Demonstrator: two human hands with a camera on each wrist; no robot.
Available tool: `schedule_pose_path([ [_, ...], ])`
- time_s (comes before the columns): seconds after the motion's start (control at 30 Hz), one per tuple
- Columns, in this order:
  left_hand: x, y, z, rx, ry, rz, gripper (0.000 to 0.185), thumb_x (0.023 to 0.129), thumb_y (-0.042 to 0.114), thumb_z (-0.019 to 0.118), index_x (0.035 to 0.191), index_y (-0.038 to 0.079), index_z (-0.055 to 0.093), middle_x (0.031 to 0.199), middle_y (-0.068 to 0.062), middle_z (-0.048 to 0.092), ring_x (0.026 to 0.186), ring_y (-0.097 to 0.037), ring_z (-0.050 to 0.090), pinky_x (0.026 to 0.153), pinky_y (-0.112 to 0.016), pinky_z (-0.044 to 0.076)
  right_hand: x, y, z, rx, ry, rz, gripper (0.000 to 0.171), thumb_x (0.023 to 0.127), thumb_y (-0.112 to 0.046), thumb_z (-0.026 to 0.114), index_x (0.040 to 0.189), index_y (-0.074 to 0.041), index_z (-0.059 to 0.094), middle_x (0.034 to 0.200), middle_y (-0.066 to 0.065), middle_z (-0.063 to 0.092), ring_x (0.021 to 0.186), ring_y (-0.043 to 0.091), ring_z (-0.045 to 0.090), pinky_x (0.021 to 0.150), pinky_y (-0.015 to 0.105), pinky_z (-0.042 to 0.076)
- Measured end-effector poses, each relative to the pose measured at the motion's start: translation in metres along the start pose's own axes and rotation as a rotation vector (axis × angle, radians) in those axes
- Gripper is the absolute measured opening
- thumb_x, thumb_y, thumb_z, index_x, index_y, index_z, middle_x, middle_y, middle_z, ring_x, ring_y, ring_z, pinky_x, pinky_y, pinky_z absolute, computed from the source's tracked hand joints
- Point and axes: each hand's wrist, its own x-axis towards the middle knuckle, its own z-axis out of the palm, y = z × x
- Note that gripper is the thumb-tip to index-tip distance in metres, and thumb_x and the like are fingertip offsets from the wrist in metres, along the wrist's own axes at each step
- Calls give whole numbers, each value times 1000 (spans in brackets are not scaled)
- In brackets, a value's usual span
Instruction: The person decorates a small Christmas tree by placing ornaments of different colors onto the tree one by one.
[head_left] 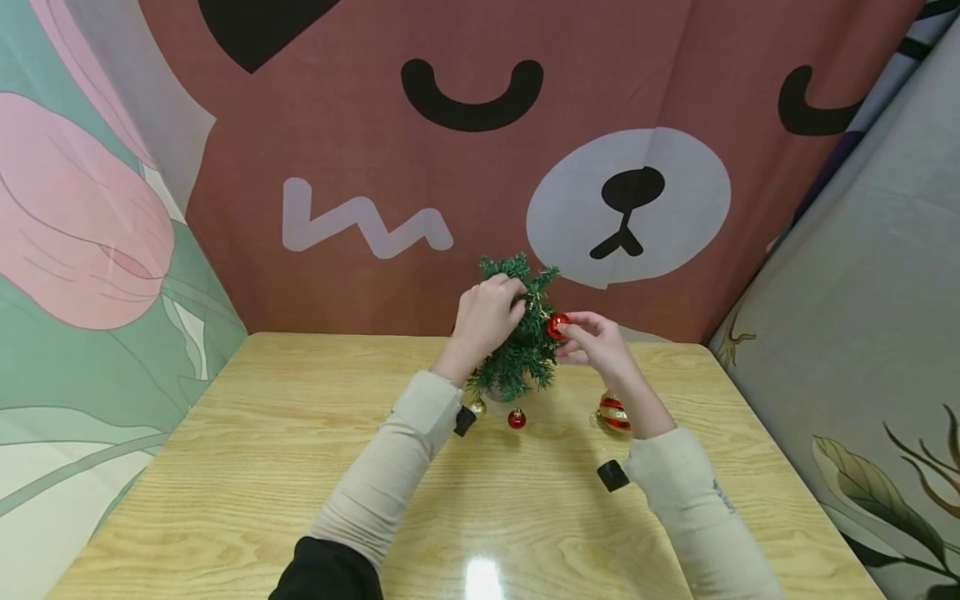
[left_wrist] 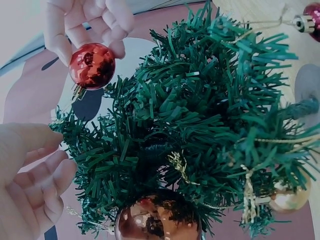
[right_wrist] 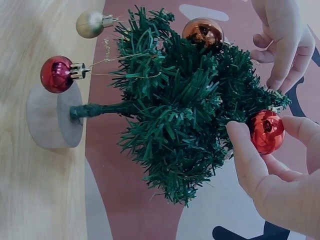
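- Small green tree (head_left: 519,333) stands on the worktop (head_left: 262,467), near its back edge.
- My left hand (head_left: 486,315) touches its upper branches with relaxed fingers.
- My right hand (head_left: 596,342) pinches a red ball (head_left: 557,326) against the tree's right side.

Both arms are reaching forward in pale sleeves, forearms angling inward so the hands are meeting close together. The left hand (head_left: 486,315) is raised with its back to the head camera, its fingers (left_wrist: 47,172) lying loosely extended and slightly bent. The right hand (head_left: 592,337) is pinching with thumb (right_wrist: 247,150) and fingertips drawn together, the palm turning inward.
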Motion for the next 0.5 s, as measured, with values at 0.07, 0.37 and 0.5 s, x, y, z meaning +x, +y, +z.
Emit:
schedule_pose_path([
  [0.07, 0, 0, -1, -1, -3, -4, 14, 87, 16, 58, 95, 11, 68, 87, -3, 63, 49, -12, 49, 40, -23, 38, -1, 1, 0, -3, -10, 10, 43, 92, -14, 49, 127, 6, 36, 106, 13, 46, 64, 15, 60, 78, 44, 47],
  [0.37, -4, -2, -5, -71, -5, -58, 15, 87, 18, 58, 96, 13, 68, 89, -2, 63, 47, -9, 46, 38, -21, 34, -4, 3, -1, 9, -28, -2, 50, 92, -18, 51, 129, 8, 32, 103, 19, 49, 66, 13, 61, 75, 39, 50],
  [0.5, -6, -2, -8, -120, -4, -91, 14, 86, 18, 59, 95, 13, 69, 90, 0, 63, 48, -8, 46, 38, -21, 33, -5, 3, -2, 10, -38, -6, 50, 91, -19, 52, 129, 8, 33, 97, 17, 51, 70, 16, 61, 76, 38, 50],
])
